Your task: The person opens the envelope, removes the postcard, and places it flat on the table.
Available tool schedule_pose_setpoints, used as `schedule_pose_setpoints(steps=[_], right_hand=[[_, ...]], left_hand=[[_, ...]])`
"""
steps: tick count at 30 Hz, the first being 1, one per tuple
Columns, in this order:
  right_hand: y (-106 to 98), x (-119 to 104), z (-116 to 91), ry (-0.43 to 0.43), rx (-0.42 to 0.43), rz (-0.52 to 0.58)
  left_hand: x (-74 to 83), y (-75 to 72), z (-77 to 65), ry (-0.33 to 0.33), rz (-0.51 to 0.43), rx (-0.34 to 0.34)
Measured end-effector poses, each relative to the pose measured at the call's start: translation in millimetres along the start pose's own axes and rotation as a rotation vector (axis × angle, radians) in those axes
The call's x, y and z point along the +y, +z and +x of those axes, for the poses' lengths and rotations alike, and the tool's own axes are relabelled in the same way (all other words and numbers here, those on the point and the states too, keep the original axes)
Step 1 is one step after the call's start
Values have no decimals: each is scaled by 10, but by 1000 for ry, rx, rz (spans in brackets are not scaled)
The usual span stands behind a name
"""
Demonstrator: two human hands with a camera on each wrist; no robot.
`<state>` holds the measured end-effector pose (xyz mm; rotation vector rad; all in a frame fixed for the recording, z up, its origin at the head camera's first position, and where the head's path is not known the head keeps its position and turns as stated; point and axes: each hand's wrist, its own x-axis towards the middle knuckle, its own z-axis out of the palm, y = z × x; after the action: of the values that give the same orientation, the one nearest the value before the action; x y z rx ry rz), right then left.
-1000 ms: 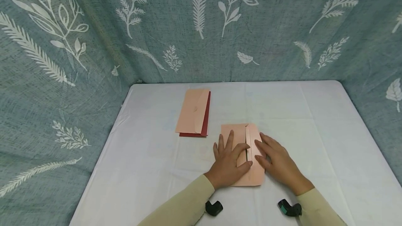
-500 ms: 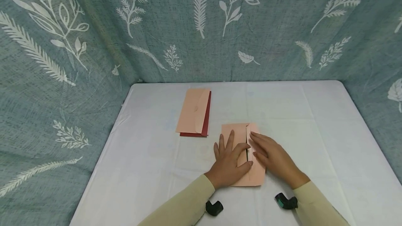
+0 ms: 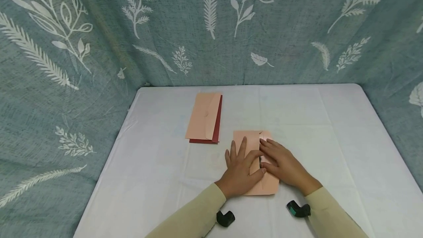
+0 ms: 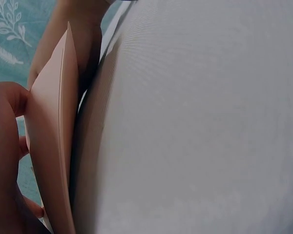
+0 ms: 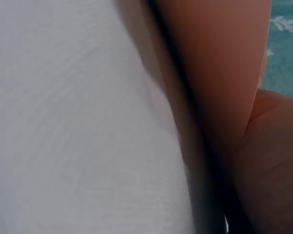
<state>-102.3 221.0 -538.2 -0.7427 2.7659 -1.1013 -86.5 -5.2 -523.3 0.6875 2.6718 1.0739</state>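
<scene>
A peach paper envelope (image 3: 268, 188) lies on the table in the head view, its narrow flap along the right side. My left hand (image 3: 239, 173) rests on it with fingers spread, thumb and index near the flap's edge. From the right, my right hand (image 3: 287, 164) lies over the flap side, its fingertips touching the paper by the seam. A thin dark gap shows between the two hands. In the left wrist view the envelope (image 4: 51, 112) appears edge-on under the fingers. The right wrist view shows the envelope (image 5: 219, 58) beside the palm.
Farther back and left, another peach envelope (image 3: 201, 116) lies over a dark red one (image 3: 216, 124). White cloth covers the table (image 3: 148, 164). A green leaf-patterned curtain (image 3: 185, 28) stands behind and at the sides. Black wrist devices (image 3: 226, 219) show below both hands.
My right hand has moved left from the envelope's right edge over the flap, which now lies flatter towards the seam. My left hand has stayed in place.
</scene>
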Motion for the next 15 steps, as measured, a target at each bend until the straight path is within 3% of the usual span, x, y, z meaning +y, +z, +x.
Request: schedule_pose_setpoints(steps=[15], right_hand=[[1,-15,38,4,-49,-109]], left_hand=[[-1,-4,2,-18,0,-9]])
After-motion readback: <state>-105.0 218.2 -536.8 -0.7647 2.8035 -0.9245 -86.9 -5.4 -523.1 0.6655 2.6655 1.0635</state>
